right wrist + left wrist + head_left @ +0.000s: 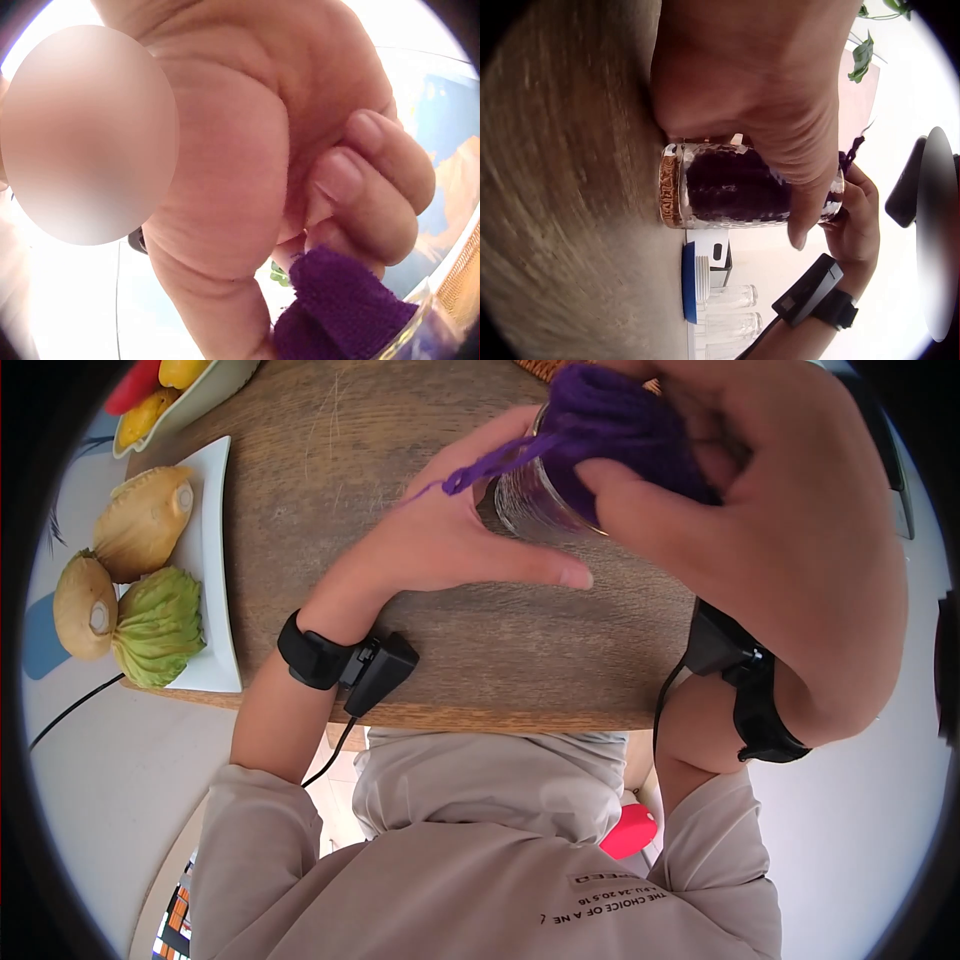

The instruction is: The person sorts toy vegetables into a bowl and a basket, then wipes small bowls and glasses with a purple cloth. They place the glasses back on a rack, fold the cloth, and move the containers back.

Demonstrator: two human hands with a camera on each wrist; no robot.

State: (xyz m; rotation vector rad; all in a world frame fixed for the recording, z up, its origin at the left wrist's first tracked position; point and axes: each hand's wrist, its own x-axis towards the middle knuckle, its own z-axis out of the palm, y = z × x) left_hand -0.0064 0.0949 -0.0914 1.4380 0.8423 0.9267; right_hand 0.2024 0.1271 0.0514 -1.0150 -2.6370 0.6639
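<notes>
A clear textured glass [525,500] stands on the wooden table, and a purple cloth [620,430] is stuffed into it. In the left wrist view, the cloth [731,184] fills much of the glass, above a brownish patterned base. My left hand [430,550] curves around the glass, its thumb along the near side and its fingers partly hidden behind. At the mouth of the glass my right hand [780,530] grips the bunched cloth from above, fingers curled. A thin twisted purple strand hangs out over the rim toward my left hand.
A white plate [222,600] at the left holds two tan pieces and a green ruffled one. Behind it stands a pale bowl [215,395] with yellow and red items. The left wrist view shows upturned glasses [733,326] and a blue tray [689,281] beyond.
</notes>
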